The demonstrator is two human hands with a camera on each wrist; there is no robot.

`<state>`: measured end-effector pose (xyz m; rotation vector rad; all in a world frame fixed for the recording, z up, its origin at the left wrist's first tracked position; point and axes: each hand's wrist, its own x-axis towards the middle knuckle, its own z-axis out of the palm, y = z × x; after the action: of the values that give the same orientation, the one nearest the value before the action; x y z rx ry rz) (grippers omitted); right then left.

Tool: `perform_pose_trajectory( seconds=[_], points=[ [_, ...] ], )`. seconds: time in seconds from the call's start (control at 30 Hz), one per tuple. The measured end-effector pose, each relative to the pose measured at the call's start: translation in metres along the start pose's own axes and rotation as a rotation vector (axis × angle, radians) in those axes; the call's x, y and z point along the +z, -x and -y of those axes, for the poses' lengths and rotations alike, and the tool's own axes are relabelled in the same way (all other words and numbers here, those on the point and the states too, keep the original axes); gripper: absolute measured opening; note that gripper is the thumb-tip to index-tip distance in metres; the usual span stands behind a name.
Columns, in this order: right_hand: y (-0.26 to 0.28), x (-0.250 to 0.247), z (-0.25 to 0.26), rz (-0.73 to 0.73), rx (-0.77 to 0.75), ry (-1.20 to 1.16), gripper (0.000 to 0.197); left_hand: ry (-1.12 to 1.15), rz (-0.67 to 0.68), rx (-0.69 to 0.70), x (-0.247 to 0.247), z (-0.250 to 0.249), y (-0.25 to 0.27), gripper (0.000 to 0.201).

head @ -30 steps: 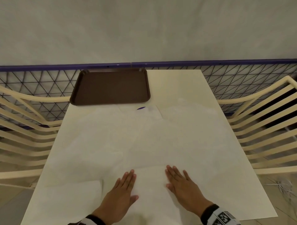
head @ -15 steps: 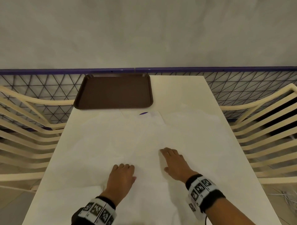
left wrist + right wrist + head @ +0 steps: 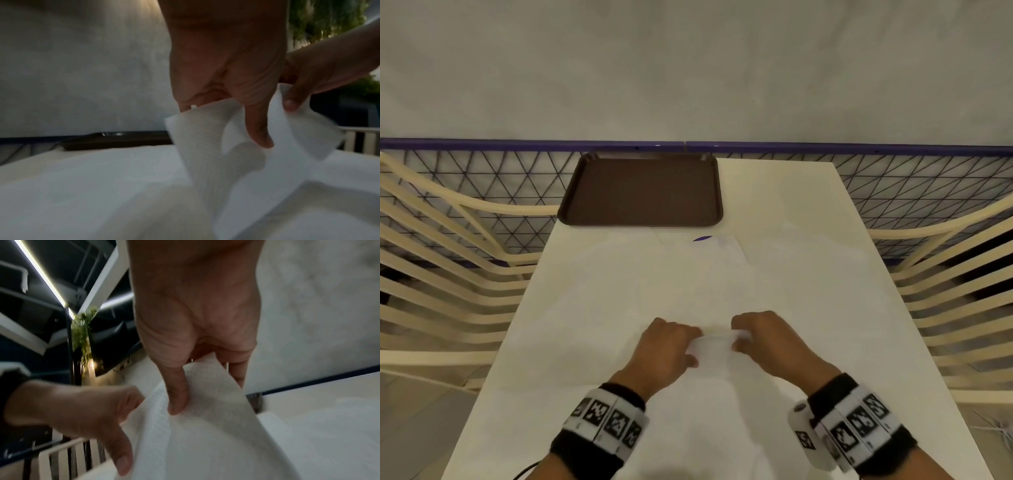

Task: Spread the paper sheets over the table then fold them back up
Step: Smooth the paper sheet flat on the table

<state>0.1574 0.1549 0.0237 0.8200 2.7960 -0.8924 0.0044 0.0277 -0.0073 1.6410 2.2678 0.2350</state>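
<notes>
On your far left a cream slatted chair (image 3: pixel 445 274) stood beside the table (image 3: pixel 784 192), with the dark mesh fence (image 3: pixel 482 178) behind it. A brown tray (image 3: pixel 642 190) sat at the table's far left end, its near rim just beside the spread paper sheets (image 3: pixel 619 308). A matching chair (image 3: pixel 959 291) flanked the right side. Nothing stood between you and the paper.

Your left hand (image 3: pixel 666 349) was curled, thumb and fingers pinching the far edge of the near middle sheet (image 3: pixel 714 344). Your right hand (image 3: pixel 767 341) pinched the same edge just beside it, thumb on the near face, fingers behind. The two hands were close together, with a short strip of raised paper between them. The rest of the sheets lay flat, covering the middle and near part of the table.

A second before, both your palms lay flat on that sheet with fingers straight; half a second before, they had slid farther up. Since then they had closed on the edge and lifted it clear of the table.
</notes>
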Motion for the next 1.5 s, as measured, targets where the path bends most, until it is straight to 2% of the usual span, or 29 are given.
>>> perform_pose_trajectory(
  seconds=[0.03, 0.07, 0.13, 0.17, 0.3, 0.37, 0.4, 0.47, 0.57, 0.7, 0.8, 0.87, 0.93, 1.03, 1.1, 1.23, 1.27, 1.3, 1.4, 1.5],
  points=[
    [0.003, -0.005, 0.003, -0.029, 0.025, -0.060, 0.034, 0.030, -0.014, -0.033, -0.010, 0.007, 0.010, 0.016],
    [0.005, -0.011, 0.007, -0.057, 0.054, -0.120, 0.037, 0.118, -0.029, -0.071, -0.021, 0.016, 0.021, 0.011],
    [0.003, -0.016, 0.014, -0.078, 0.117, -0.253, 0.030, 0.360, -0.037, -0.153, -0.041, 0.040, 0.041, 0.024],
    [0.000, -0.016, 0.019, -0.072, 0.148, -0.321, 0.025, 0.496, -0.080, -0.199, -0.051, 0.051, 0.051, 0.024],
    [-0.021, 0.002, 0.050, -0.046, 0.202, -0.559, 0.018, 0.899, -0.260, -0.382, -0.076, 0.090, 0.085, 0.010],
    [-0.033, 0.019, 0.068, 0.000, 0.216, -0.723, 0.010, 0.961, -0.321, -0.487, -0.074, 0.117, 0.102, 0.008],
    [-0.038, 0.029, 0.077, 0.035, 0.233, -0.778, 0.007, 0.962, -0.339, -0.545, -0.070, 0.132, 0.110, 0.019],
    [-0.047, 0.054, 0.094, 0.099, 0.276, -0.813, 0.013, 0.954, -0.326, -0.648, -0.057, 0.159, 0.128, 0.034],
    [-0.053, 0.093, 0.114, 0.190, 0.315, -0.759, 0.023, 0.920, -0.299, -0.752, -0.042, 0.186, 0.154, 0.035],
    [-0.051, 0.139, 0.131, 0.267, 0.342, -0.621, 0.013, 0.844, -0.253, -0.831, -0.024, 0.208, 0.182, 0.026],
    [-0.050, 0.161, 0.137, 0.282, 0.366, -0.568, 0.016, 0.812, -0.225, -0.897, -0.008, 0.223, 0.194, 0.030],
    [-0.050, 0.170, 0.138, 0.263, 0.367, -0.527, 0.022, 0.787, -0.208, -0.914, 0.001, 0.229, 0.197, 0.035],
    [-0.050, 0.175, 0.139, 0.235, 0.349, -0.469, 0.019, 0.762, -0.194, -0.917, 0.007, 0.232, 0.197, 0.035],
    [-0.051, 0.179, 0.139, 0.190, 0.323, -0.445, 0.009, 0.678, -0.190, -0.936, 0.012, 0.231, 0.192, 0.026],
    [-0.050, 0.179, 0.140, 0.181, 0.294, -0.417, 0.011, 0.631, -0.166, -0.952, 0.011, 0.229, 0.190, 0.019],
    [-0.046, 0.179, 0.142, 0.167, 0.218, -0.287, 0.018, 0.524, -0.107, -0.960, 0.011, 0.226, 0.188, 0.019],
    [-0.043, 0.178, 0.143, 0.152, 0.200, -0.262, 0.013, 0.485, -0.104, -0.952, 0.012, 0.224, 0.188, 0.020],
    [-0.039, 0.178, 0.143, 0.140, 0.178, -0.245, 0.010, 0.453, -0.112, -0.940, 0.012, 0.222, 0.187, 0.021],
    [-0.028, 0.173, 0.140, 0.137, 0.133, -0.182, 0.021, 0.391, -0.160, -0.916, 0.008, 0.213, 0.183, 0.039],
    [-0.017, 0.154, 0.124, 0.118, 0.147, -0.266, 0.020, 0.244, -0.169, -0.873, 0.004, 0.198, 0.175, 0.049]
  ],
)
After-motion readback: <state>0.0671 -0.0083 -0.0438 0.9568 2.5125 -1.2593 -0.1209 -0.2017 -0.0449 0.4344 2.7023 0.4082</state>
